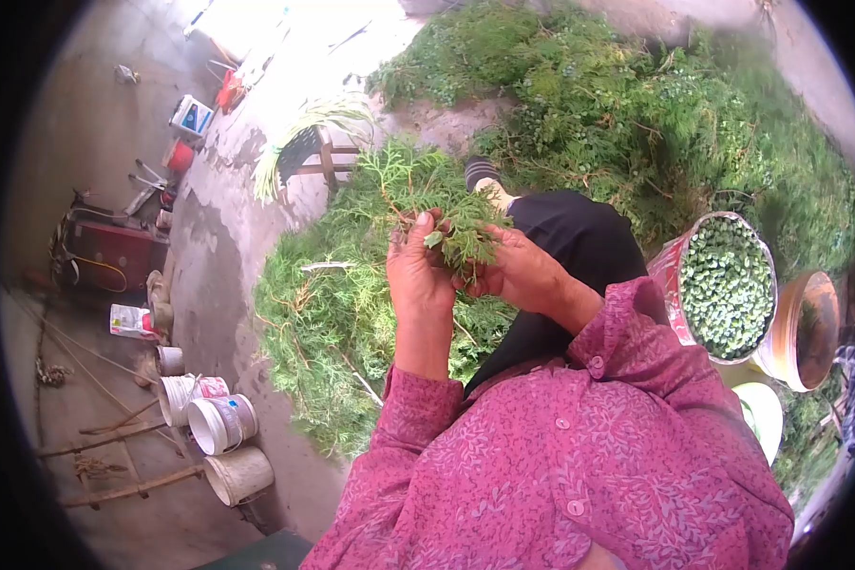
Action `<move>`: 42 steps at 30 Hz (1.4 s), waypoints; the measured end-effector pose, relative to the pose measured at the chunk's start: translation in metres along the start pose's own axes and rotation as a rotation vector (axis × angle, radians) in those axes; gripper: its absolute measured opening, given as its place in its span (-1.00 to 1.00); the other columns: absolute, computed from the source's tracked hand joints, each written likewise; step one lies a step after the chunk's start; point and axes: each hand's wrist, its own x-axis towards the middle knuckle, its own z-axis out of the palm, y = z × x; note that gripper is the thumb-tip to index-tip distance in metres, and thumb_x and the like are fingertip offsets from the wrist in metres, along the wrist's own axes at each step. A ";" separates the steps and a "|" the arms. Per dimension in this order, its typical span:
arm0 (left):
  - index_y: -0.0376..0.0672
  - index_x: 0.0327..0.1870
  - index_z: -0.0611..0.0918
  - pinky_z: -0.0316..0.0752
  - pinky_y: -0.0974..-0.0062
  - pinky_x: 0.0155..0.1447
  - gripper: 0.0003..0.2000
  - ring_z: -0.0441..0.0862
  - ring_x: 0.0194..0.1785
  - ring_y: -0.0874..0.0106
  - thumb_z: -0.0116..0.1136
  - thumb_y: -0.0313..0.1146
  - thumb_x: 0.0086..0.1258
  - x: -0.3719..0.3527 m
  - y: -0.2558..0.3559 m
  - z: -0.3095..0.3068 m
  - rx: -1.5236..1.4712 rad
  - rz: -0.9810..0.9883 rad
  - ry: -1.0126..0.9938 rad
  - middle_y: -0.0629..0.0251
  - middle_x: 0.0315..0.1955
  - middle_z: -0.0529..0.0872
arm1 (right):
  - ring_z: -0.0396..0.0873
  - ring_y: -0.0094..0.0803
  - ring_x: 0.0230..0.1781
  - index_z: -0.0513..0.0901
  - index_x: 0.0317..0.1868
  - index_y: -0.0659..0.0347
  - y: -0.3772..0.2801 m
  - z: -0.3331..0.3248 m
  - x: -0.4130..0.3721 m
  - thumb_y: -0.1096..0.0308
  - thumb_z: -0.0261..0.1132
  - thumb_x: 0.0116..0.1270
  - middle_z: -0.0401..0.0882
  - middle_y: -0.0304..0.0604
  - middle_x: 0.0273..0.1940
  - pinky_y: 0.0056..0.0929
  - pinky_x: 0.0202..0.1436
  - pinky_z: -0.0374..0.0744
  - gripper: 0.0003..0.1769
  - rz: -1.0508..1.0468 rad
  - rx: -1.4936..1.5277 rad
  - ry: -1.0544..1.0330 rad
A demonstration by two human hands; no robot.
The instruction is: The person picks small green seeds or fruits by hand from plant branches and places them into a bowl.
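Our left hand (418, 275) clenched round green sprig (454, 239), fingertips showing at foliage. Our right hand (524, 274) grasps same sprig from other side, fingers partly buried in leaves. Sprig held between both hands, above our dark-clad lap, over heap of cut greenery (328, 318) on concrete floor (220, 261). Red bucket (672, 275) of green berries (729, 285) near our right sleeve.

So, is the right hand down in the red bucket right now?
No, the right hand is up at the green sprig together with the left hand, well apart from the red bucket.
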 end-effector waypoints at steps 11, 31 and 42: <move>-0.26 -0.15 0.51 0.47 0.46 -0.16 -0.74 0.53 -0.23 0.43 0.18 -0.35 0.19 -0.021 0.002 0.020 0.092 0.061 -0.034 0.27 -0.29 0.58 | 0.52 -0.57 -0.37 0.42 0.00 0.14 -0.006 0.002 -0.008 0.18 0.07 0.33 0.53 -0.31 -0.22 -0.57 -0.37 0.52 -0.69 0.013 0.240 -0.107; -0.28 0.09 0.23 0.48 0.42 -0.11 -0.49 0.56 -0.22 0.37 0.20 -0.54 0.14 -0.018 -0.001 0.014 0.057 0.064 -0.014 0.14 -0.26 0.60 | 0.43 -0.70 -0.44 0.45 -0.03 0.19 -0.003 0.002 -0.008 0.22 0.19 0.26 0.48 -0.37 -0.30 -0.67 -0.44 0.45 -0.67 -0.018 -0.071 -0.048; -0.34 0.10 0.19 0.45 0.37 -0.09 -0.45 0.59 -0.33 0.40 0.20 -0.54 0.13 0.004 0.001 -0.010 0.082 0.054 0.018 0.16 -0.31 0.61 | 0.23 -0.76 -0.63 0.46 -0.11 0.26 0.004 0.002 -0.007 0.28 0.20 0.23 0.33 -0.47 -0.58 -0.69 -0.64 0.19 -0.71 -0.148 -0.441 0.108</move>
